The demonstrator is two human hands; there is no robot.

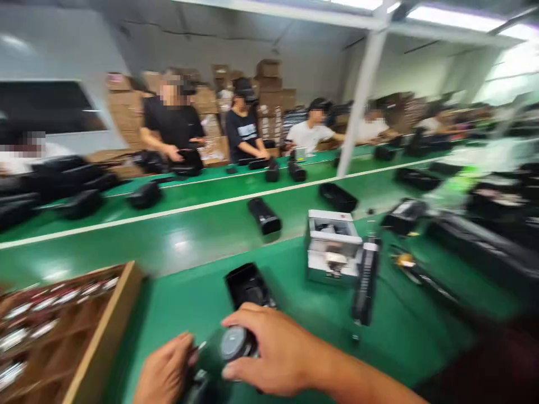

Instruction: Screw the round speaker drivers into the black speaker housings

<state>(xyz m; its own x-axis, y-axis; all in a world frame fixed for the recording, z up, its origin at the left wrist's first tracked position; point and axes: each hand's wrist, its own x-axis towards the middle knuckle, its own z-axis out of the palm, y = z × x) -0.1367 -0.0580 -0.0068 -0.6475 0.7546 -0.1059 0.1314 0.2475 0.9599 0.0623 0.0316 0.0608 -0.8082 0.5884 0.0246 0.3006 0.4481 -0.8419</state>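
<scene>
While a round, grey-topped part [233, 342] sits at the lower centre of the frame, the right hand [280, 350] grips it between thumb and fingers. To its left, the left hand [164, 367] is curled beside a dark item [200, 387] at the bottom edge; blur prevents telling whether it grips that item. Just above the right hand, an open black case [247, 280] lies on the green surface [181, 300]. A compartmented carton [106, 328] containing shiny pieces [44, 302] occupies the lower left. Right of centre, a grey box [315, 269] stands beside a slim black tool [366, 280]. Near the centre lies a black housing [264, 216]. Co-workers [174, 132] and stacked brown boxes [269, 84] appear across the upper frame.
</scene>
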